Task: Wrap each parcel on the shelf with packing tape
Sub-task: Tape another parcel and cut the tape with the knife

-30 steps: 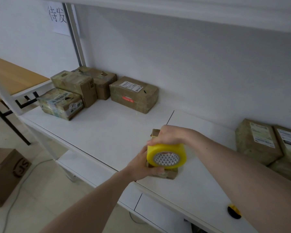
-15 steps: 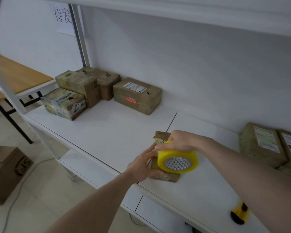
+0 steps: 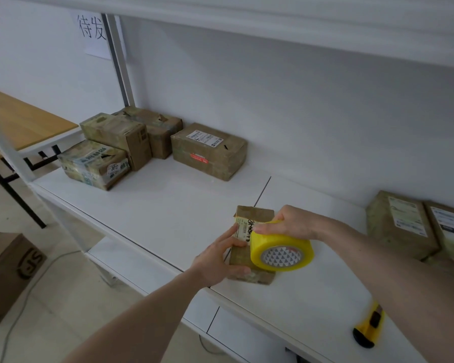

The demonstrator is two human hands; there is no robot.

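Note:
A small brown parcel [image 3: 252, 218] lies near the front edge of the white shelf [image 3: 168, 205]. My left hand [image 3: 220, 258] grips its near left side, fingers on top and thumb along the front. My right hand [image 3: 291, 222] holds a yellow roll of packing tape [image 3: 282, 251] from above, right over the parcel's right half. The roll's patterned core faces me. The parcel's right part is hidden behind the roll.
Several taped parcels [image 3: 209, 150] stand at the shelf's back left, and more parcels [image 3: 401, 224] at the right. A yellow utility knife [image 3: 368, 328] lies near the front right edge. A cardboard box [image 3: 8, 271] sits on the floor at left, beside a wooden table [image 3: 24, 119].
My right hand has carried the tape roll rightward across the parcel. More of the parcel's top and label shows. My left hand keeps holding the parcel.

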